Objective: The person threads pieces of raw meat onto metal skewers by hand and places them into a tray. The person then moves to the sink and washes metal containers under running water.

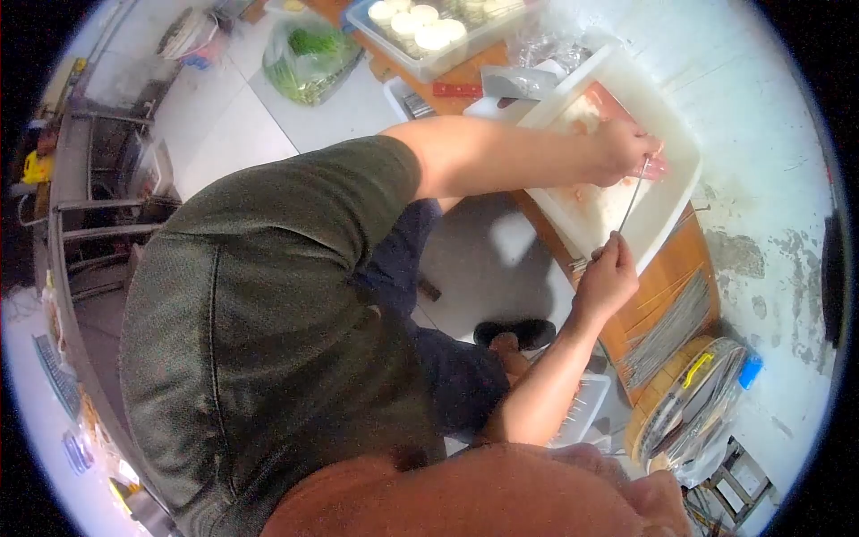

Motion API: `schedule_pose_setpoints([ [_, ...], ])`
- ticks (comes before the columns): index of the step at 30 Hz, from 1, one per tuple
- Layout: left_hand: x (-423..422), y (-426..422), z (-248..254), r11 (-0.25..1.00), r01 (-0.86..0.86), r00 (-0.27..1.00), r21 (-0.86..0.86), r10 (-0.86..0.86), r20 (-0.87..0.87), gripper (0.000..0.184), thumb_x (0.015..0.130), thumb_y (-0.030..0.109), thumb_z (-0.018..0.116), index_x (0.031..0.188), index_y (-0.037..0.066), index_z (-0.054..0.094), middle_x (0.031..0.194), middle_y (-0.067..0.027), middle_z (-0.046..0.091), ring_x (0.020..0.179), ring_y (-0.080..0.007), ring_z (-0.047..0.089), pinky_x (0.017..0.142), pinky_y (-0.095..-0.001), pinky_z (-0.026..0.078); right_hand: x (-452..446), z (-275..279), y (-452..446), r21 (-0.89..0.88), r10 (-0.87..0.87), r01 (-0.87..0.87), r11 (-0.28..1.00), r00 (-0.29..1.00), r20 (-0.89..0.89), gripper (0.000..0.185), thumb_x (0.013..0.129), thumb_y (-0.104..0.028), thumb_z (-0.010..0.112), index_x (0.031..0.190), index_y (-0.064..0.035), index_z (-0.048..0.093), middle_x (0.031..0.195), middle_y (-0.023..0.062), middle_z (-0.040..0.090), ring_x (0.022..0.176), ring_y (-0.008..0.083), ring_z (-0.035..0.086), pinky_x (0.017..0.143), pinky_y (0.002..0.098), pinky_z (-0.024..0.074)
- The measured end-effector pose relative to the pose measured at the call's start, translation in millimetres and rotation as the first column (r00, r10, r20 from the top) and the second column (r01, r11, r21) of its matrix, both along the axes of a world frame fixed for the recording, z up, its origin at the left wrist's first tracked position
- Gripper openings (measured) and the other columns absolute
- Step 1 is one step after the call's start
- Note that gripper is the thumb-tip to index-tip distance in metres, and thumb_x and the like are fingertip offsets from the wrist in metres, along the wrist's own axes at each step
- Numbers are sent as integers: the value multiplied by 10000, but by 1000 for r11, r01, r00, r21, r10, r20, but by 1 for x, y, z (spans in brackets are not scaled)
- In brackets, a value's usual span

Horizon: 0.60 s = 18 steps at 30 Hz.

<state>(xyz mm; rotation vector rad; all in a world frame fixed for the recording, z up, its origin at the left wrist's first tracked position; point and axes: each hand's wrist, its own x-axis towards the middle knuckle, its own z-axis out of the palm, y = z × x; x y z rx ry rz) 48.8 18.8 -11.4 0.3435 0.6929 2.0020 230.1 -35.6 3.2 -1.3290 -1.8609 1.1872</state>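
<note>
My left hand [622, 152] is closed, fingers pinched on a small pink piece of meat [658, 167] over a white plastic tub [684, 183]. My right hand [608, 279] is wrapped around the lower end of a thin metal skewer [633, 204]. The skewer slants up from it, its far end reaching the meat at my left fingers; whether it has gone through cannot be made out. Inside the tub lie pale, pinkish-white pieces [595, 204] and a flat reddish thing [610, 100].
Loose metal skewers [671, 327] lie on the wooden table near a round wooden-rimmed container [676, 394]. Beyond my left arm are a cleaver [519, 82] with a red handle, a clear bin [429, 67] of round pale items, and a bag of greens [309, 63].
</note>
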Motion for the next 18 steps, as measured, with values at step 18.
schedule_pose_setpoints([
  [18,-22,27,-60,987,149,690,60,-60,-722,218,942,170,576,1055,-13,618,988,-150,676,881,-239,673,745,-317,554,-4,4,19,-197,41,-78,977,982,-183,240,949,-118,548,1088,47,653,713,49,598,569,78,502,501,217,392],
])
